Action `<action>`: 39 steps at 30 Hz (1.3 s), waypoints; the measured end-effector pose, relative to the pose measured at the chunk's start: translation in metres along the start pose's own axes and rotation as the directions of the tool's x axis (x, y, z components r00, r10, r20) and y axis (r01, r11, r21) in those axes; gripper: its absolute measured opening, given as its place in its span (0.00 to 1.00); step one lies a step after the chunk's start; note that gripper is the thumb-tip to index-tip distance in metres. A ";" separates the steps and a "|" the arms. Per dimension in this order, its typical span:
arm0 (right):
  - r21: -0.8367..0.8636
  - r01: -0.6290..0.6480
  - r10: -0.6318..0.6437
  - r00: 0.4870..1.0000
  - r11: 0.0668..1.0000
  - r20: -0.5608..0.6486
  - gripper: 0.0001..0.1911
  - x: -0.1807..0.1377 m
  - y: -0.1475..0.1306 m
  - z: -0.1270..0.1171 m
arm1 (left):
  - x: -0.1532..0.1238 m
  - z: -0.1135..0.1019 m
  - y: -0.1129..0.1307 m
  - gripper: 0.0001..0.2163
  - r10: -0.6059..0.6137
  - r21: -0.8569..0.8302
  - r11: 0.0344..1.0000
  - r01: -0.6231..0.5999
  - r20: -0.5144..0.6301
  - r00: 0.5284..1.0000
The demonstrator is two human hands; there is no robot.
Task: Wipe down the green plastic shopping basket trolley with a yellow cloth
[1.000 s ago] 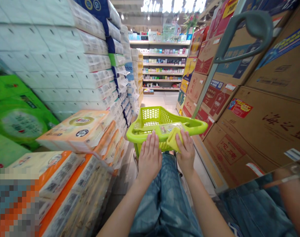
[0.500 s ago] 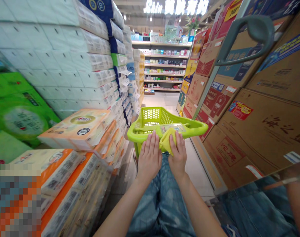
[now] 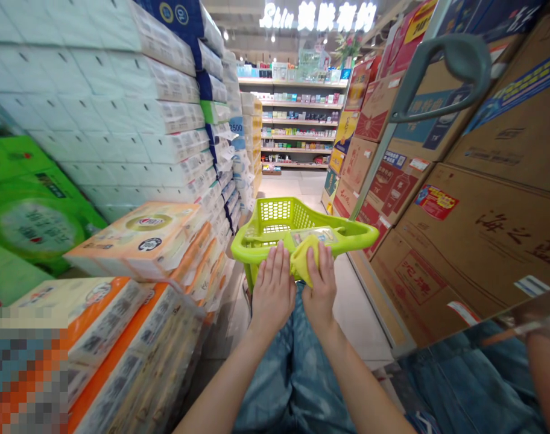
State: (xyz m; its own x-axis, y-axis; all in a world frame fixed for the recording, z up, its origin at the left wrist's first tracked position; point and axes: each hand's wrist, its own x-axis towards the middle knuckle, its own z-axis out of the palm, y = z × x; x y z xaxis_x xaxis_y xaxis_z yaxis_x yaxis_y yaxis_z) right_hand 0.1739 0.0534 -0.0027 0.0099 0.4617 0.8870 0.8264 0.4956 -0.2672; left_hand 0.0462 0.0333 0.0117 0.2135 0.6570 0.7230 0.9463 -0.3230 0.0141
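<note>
A lime-green shopping basket (image 3: 302, 208) with perforated walls stands in front of my knees. My left hand (image 3: 275, 286) lies with its fingers stretched out over the basket's near edge, to the left of a yellow cloth (image 3: 303, 260). My right hand (image 3: 321, 286) holds that cloth bunched against the near rim, its fingers bent over the fabric. Just beyond the cloth, a pale printed panel (image 3: 318, 235) shows on the basket's rim. A metal rod rises from the basket's right side to a grey loop handle (image 3: 458, 75).
Tall stacks of white tissue packs (image 3: 89, 102) line the left, with orange packs (image 3: 139, 232) lower and closer. Cardboard cartons (image 3: 492, 229) are piled along the right. Product shelves (image 3: 300, 123) close off the aisle's far end, beyond the pale floor (image 3: 288, 182).
My right hand and the yellow cloth have shifted slightly left along the rim. My left hand stays about where it was. The whole view has drifted a little.
</note>
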 end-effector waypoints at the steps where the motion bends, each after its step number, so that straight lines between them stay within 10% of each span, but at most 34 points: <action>1: -0.015 0.057 -0.057 0.998 0.998 0.024 0.42 -0.001 -0.002 0.001 | 0.000 0.000 -0.001 0.31 0.003 -0.002 1.000 -0.003 0.001 1.000; 5: -0.082 0.177 -0.172 0.982 0.981 0.073 0.40 0.004 0.020 -0.010 | 0.000 -0.002 -0.003 0.31 0.015 -0.008 1.000 -0.015 0.017 1.000; 11: -0.092 -0.038 0.041 0.999 0.995 0.033 0.43 0.032 0.089 -0.049 | 0.001 -0.001 0.000 0.32 0.012 0.003 1.000 -0.012 0.006 1.000; 19: 0.020 -0.011 0.002 0.918 1.000 0.396 0.36 0.087 0.141 -0.096 | -0.001 0.001 -0.006 0.31 0.020 -0.018 1.000 -0.020 -0.018 1.000; 29: -0.105 -0.016 0.060 0.900 0.994 0.431 0.41 0.081 0.065 -0.080 | -0.003 0.012 -0.062 0.29 -0.095 -0.001 0.995 0.096 -0.168 0.981; 39: -0.178 0.029 0.047 0.911 0.984 0.409 0.35 0.072 -0.024 -0.045 | 0.009 -0.017 -0.103 0.33 -0.306 -0.056 0.951 0.303 -0.051 0.951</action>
State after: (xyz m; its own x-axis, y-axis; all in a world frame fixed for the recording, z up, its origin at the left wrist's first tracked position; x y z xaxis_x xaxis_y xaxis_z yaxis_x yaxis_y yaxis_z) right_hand 0.1801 0.0412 0.0848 -0.1823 0.7452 0.6414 0.9132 0.3701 -0.1705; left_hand -0.0533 0.0606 0.0284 -0.0987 0.6885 0.7185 0.9512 -0.1468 0.2713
